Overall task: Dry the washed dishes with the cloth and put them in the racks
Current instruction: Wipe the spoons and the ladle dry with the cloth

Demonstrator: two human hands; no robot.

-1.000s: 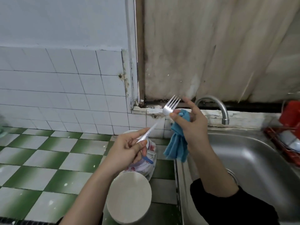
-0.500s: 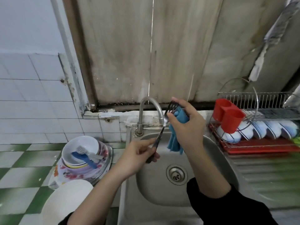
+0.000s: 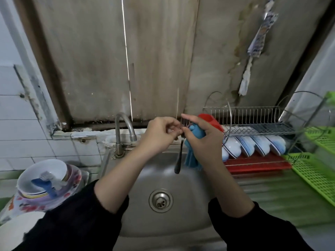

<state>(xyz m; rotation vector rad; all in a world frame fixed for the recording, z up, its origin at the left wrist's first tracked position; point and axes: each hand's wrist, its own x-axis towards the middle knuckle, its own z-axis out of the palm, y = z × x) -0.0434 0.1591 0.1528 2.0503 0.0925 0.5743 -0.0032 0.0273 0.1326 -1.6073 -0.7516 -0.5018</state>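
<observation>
The left hand (image 3: 161,135) pinches the fork (image 3: 179,156) just below its tines (handle hanging beneath both fists, over the sink (image 3: 188,192)); the right hand (image 3: 204,142) clutches the blue cloth (image 3: 198,132) against it.

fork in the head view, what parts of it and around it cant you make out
Fork middle: head view, covered by left hand and right hand.
Cloth: head view, upper part bunched inside right hand.
Red cup: head view, mostly behind right hand.

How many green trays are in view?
2, both far right: upper green tray beside the wire rack, lower green tray below it. Both run off frame; more may be hidden.
</observation>
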